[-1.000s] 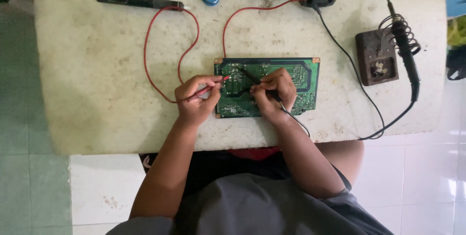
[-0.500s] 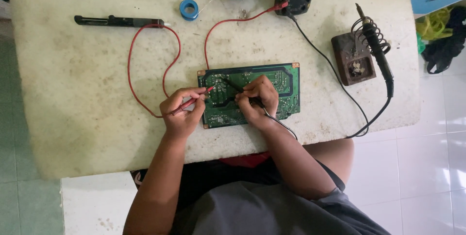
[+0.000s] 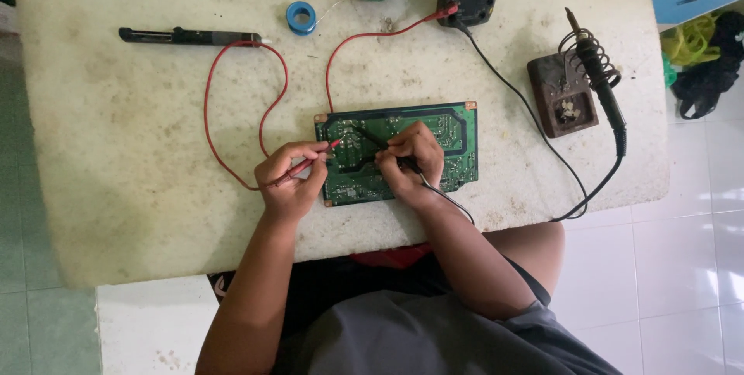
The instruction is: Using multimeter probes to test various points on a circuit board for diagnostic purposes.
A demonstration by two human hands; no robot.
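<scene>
Pinched probes, left hand (image 3: 291,181) and right hand (image 3: 411,159) over circuit board (image 3: 449,131)

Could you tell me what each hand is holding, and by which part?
The left hand pinches the red probe around its shaft; the right hand grips the black probe likewise, tips on the green circuit board.

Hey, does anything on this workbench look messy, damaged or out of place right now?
Nothing is spilled or broken. The table top is stained and grimy, and the soldering iron stand looks scorched and dirty. The circuit board lies flat under both probes.
</scene>
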